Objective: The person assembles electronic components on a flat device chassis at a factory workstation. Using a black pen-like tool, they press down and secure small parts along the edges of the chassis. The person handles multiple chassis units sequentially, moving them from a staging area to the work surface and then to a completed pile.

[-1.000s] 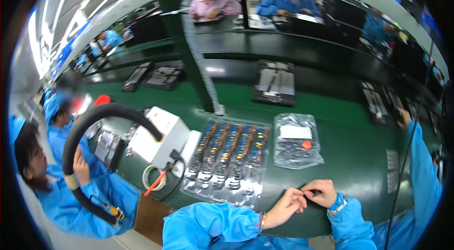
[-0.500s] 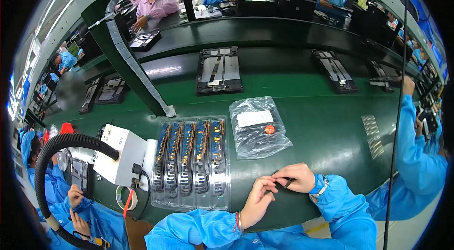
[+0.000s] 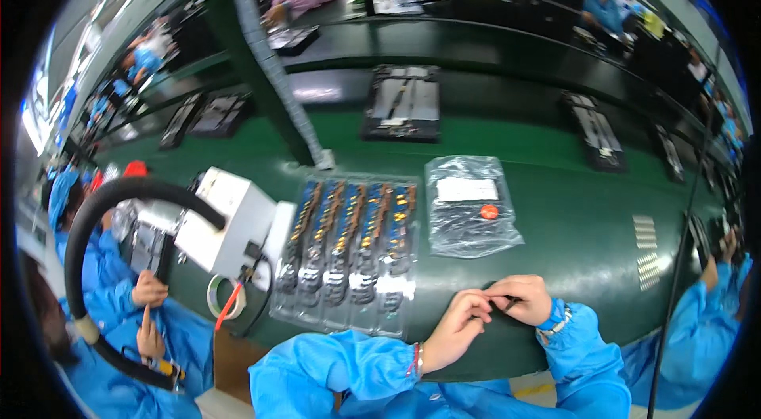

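Observation:
My left hand and my right hand meet over the green bench near its front edge. Both have their fingers pinched together around a small dark piece, mostly covered by the fingertips and too blurred to name. Left of my hands lies a clear plastic tray with several rows of flex cables with blue and gold ends. Beyond my hands rests a clear plastic bag with dark contents, a white label and a round orange sticker.
A white box with a black corrugated hose and a tape roll stand left. Small metal strips lie right. Opened tablet-like devices line the back. Co-workers sit on both sides; a green post rises behind the tray.
My view has swung, so the bench things appear farther right. My hands stay pinched together. The co-worker at right has drawn a reaching arm back from the devices and now has a dark device close by.

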A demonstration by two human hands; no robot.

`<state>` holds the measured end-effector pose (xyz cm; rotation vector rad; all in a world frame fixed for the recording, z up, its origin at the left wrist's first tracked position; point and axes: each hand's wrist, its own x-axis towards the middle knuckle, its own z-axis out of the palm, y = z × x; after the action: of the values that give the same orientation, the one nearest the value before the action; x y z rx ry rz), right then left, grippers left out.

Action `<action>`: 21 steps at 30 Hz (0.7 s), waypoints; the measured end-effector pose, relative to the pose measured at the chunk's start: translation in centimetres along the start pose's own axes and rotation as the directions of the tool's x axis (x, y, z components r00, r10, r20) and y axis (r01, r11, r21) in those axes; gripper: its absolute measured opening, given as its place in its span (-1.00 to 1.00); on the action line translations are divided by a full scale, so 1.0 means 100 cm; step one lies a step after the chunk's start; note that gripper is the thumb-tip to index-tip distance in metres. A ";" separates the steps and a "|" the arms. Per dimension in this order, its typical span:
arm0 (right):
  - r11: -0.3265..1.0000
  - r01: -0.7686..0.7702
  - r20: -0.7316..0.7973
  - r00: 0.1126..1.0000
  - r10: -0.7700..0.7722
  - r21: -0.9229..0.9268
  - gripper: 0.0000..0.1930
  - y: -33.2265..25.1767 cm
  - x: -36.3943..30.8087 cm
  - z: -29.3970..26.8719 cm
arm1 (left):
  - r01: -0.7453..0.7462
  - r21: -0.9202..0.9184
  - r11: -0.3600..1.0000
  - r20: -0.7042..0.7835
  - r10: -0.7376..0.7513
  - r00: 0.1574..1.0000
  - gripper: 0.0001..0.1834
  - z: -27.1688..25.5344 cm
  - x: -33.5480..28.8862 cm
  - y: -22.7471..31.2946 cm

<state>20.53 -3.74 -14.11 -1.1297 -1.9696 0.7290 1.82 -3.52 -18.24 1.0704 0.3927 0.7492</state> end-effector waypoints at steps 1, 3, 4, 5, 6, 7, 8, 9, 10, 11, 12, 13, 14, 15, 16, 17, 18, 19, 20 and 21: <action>1.000 0.025 -0.016 1.000 -0.025 -0.016 -0.68 0.004 -0.003 0.001 | -0.002 0.028 1.000 0.004 0.002 1.000 -0.71 0.002 0.001 0.002; 0.999 0.019 -0.015 1.000 -0.020 -0.036 -0.72 0.000 0.000 0.000 | -0.042 0.098 0.994 0.021 0.040 0.999 -0.71 0.004 0.002 0.000; 0.999 0.001 -0.004 1.000 -0.001 -0.054 -0.74 -0.003 0.001 -0.001 | -0.052 0.135 0.989 0.032 0.049 0.998 -0.70 0.004 0.001 0.000; 0.998 -0.019 0.002 1.000 0.019 -0.052 -0.77 -0.005 0.001 0.000 | -0.025 0.175 0.984 0.032 0.020 0.999 -0.71 0.004 0.000 0.002; 0.997 -0.047 0.002 0.999 0.047 -0.063 -0.80 -0.008 0.001 -0.001 | -0.035 0.178 0.983 0.034 0.029 0.999 -0.71 0.004 0.000 0.001; 0.994 -0.077 0.000 0.997 0.077 -0.073 -0.82 -0.009 0.001 0.000 | -0.043 0.181 0.983 0.038 0.037 0.999 -0.71 0.004 -0.001 -0.001; 0.995 -0.078 0.005 0.997 0.078 -0.064 -0.84 -0.009 0.002 0.002 | -0.050 0.184 0.982 0.044 0.042 0.998 -0.71 0.004 -0.002 -0.001; 0.995 -0.082 0.006 0.997 0.082 -0.060 -0.86 -0.009 0.002 0.002 | -0.034 0.172 0.984 0.045 0.027 0.999 -0.71 0.004 -0.002 -0.001; 0.995 -0.087 0.004 0.996 0.087 -0.056 -0.88 -0.009 0.002 0.001 | -0.023 0.175 0.984 0.051 0.015 0.999 -0.71 0.004 -0.002 0.000; 0.993 -0.100 0.014 0.995 0.101 -0.059 -0.88 -0.008 0.002 0.001 | -0.011 0.178 0.984 0.059 0.001 0.998 -0.71 0.005 -0.002 0.001; 0.991 -0.114 0.020 0.993 0.116 -0.065 -0.88 -0.008 0.002 -0.001 | -0.001 0.180 0.984 0.071 -0.012 0.997 -0.71 0.005 0.000 0.001; 0.989 -0.129 0.026 0.991 0.131 -0.072 -0.88 -0.008 0.001 -0.002 | 0.010 0.183 0.983 0.073 -0.024 0.997 -0.71 0.005 0.001 0.004; 0.990 -0.124 0.026 0.992 0.127 -0.071 -0.87 -0.007 0.001 -0.003 | 0.021 0.186 0.982 0.076 -0.036 0.996 -0.70 0.006 0.001 0.007; 0.990 -0.120 0.024 0.992 0.122 -0.070 -0.87 -0.007 0.002 -0.004 | 0.032 0.190 0.981 0.080 -0.048 0.996 -0.70 0.006 0.001 0.008; 0.991 -0.115 0.022 0.993 0.117 -0.070 -0.87 -0.007 0.002 -0.004 | 0.024 0.191 0.981 0.081 -0.040 0.996 -0.70 0.007 0.002 0.008; 0.992 -0.110 0.010 0.994 0.111 -0.062 -0.87 -0.007 0.002 -0.004 | 0.015 0.192 0.981 0.083 -0.031 0.996 -0.70 0.006 0.002 0.006; 0.993 -0.104 -0.002 0.995 0.104 -0.053 -0.87 -0.007 0.002 -0.003 | 0.006 0.194 0.981 0.084 -0.023 0.996 -0.70 0.006 0.002 0.006; 0.994 -0.097 -0.014 0.995 0.096 -0.045 -0.87 -0.007 0.002 -0.003 | 0.017 0.190 0.982 0.080 -0.033 0.996 -0.70 0.007 0.002 0.006; 0.994 -0.098 -0.011 0.995 0.098 -0.055 -0.87 -0.007 0.002 -0.003 | 0.028 0.186 0.982 0.076 -0.042 0.996 -0.70 0.007 0.002 0.008; 0.993 -0.100 -0.008 0.995 0.099 -0.065 -0.86 -0.008 0.003 -0.004 | 0.038 0.183 0.982 0.073 -0.052 0.996 -0.70 0.007 0.002 0.009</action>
<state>20.36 -3.82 -13.22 -1.2752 -1.9570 0.7169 2.08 -3.61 -17.13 1.2536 0.4235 0.6385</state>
